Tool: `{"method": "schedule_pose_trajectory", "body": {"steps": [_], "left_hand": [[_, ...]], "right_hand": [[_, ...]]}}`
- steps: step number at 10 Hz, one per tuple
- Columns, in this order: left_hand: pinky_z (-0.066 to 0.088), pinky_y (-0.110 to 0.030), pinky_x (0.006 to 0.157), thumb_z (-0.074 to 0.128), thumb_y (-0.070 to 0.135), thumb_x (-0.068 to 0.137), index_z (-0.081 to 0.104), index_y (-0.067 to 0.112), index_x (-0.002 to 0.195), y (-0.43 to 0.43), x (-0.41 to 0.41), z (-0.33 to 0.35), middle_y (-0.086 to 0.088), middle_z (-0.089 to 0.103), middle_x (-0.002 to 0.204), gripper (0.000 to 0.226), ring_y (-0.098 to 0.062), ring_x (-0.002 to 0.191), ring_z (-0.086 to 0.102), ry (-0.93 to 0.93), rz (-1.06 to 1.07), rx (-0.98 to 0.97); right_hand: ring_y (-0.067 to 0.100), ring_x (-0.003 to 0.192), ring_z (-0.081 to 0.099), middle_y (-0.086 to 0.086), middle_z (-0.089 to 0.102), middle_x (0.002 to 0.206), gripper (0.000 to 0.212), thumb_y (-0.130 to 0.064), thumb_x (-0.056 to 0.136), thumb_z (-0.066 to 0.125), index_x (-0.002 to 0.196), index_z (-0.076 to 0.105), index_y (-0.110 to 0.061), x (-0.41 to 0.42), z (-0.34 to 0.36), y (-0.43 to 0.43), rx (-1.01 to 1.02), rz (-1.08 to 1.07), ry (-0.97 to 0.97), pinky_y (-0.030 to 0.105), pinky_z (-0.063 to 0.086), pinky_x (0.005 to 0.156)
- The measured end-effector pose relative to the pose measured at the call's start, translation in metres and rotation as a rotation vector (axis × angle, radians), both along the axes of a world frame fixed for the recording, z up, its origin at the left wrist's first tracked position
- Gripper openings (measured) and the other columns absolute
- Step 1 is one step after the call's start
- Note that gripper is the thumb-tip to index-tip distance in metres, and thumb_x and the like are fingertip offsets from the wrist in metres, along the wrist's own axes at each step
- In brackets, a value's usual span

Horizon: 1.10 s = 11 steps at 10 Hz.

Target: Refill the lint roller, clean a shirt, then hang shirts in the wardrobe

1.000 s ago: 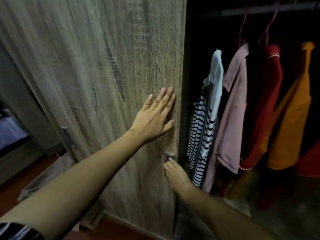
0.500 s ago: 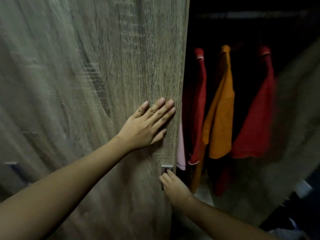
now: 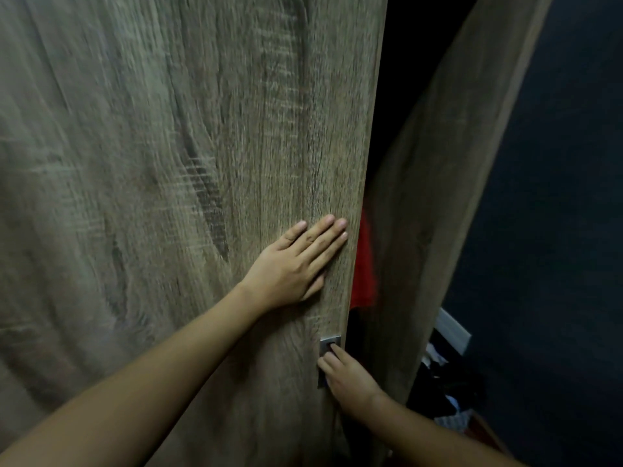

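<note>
Door point(image 3: 168, 163): the wood-grain wardrobe door fills the left and the middle, a little blurred; its right edge leans from the top down to the handle.
Left grip point(image 3: 296, 261): the arm comes from lower left; the palm lies flat on the door, fingers straight and together, tips just beside the door's right edge. It is open and holds nothing.
Handle point(image 3: 329, 343): a small metal recess at the door's edge, below the left grip.
Right grip point(image 3: 350, 375): comes from lower right, bent fingers hooked into the handle.
Gap point(image 3: 387, 96): narrow and dark, between the door edge and the side panel point(image 3: 438, 197) — wider at the top.
Red shirt point(image 3: 362, 264): inside the wardrobe; only a strip shows in the gap.
Far right: dark wall point(image 3: 556, 197), white skirting board point(image 3: 451, 328).
</note>
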<state>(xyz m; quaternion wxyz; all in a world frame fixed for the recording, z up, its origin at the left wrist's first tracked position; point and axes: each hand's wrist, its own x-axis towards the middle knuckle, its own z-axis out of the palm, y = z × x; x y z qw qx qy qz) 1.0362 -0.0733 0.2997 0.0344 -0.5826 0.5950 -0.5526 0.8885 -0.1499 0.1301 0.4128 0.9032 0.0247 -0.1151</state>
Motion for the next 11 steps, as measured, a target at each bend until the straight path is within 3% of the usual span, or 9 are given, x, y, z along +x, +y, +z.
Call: {"method": "schedule_pose_trajectory", "body": {"steps": [5,8,10,11], "left_hand": [[0.004,-0.038,0.115,0.038,0.041,0.089,0.028,0.01,0.147,-0.122,-0.081,-0.005,-0.007,0.028,0.154,0.067,-0.019,0.142,0.023,0.004,0.029,-0.001],[0.002,-0.041,0.114,0.036,0.04,0.088,0.027,0.01,0.147,-0.137,-0.098,-0.006,-0.007,0.023,0.154,0.067,-0.022,0.143,0.017,0.044,0.079,0.001],[0.017,-0.042,0.115,0.036,0.036,0.083,0.036,0.011,0.143,-0.127,-0.119,0.011,-0.008,0.034,0.151,0.065,-0.025,0.14,0.03,0.178,0.098,0.09],[0.007,-0.039,0.115,0.045,0.028,0.087,0.018,0.012,0.149,-0.119,-0.135,0.011,-0.007,0.014,0.158,0.069,-0.023,0.145,0.011,0.427,0.059,0.166]], "right_hand": [[0.031,0.133,0.024,0.014,0.028,0.146,0.048,-0.023,0.095,0.041,0.139,0.036,-0.006,-0.081,0.007,-0.11,-0.051,-0.093,0.006,0.043,0.009,0.116],[0.028,0.134,0.024,0.011,0.024,0.148,0.051,-0.024,0.096,0.037,0.143,0.026,-0.006,-0.095,0.003,-0.135,-0.027,-0.023,-0.03,0.042,0.006,0.117],[0.03,0.137,0.019,0.012,0.021,0.151,0.05,-0.021,0.097,0.034,0.143,0.023,-0.005,-0.099,0.009,-0.13,0.039,-0.054,-0.025,0.041,0.005,0.117],[0.033,0.141,0.012,0.017,0.016,0.153,0.052,-0.023,0.098,0.031,0.144,0.019,-0.002,-0.11,0.009,-0.122,0.157,-0.137,-0.02,0.041,0.002,0.117]]}}
